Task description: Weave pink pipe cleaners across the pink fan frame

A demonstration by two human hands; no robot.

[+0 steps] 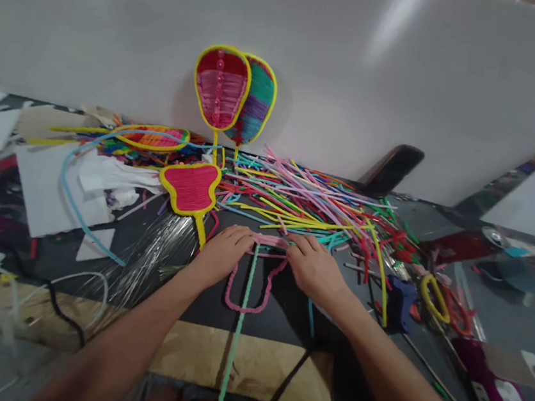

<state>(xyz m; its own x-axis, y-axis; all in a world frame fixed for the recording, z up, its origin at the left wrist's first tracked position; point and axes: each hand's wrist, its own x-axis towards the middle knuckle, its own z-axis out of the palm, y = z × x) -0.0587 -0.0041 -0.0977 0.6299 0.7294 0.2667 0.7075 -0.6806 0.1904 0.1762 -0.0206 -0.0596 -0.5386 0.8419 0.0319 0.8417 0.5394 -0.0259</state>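
Between my hands is a fan-shaped frame of pink pipe cleaner, with pink strands laid side by side across its top. A twisted mint-green pipe cleaner runs down its middle as a stem, past the lower edge toward me. My left hand grips the upper left side, fingers curled over the pink strands. At the upper right side, my right hand pinches the frame; its fingertips partly hide the edge. A finished red fan with a yellow rim lies just beyond my left hand.
Loose pipe cleaners are heaped behind the hands. Two rimmed fans, one pink-red, lean on the white wall. Thin metal wires and white cables lie left. On the right are yellow-handled scissors, a phone and a magenta tool.
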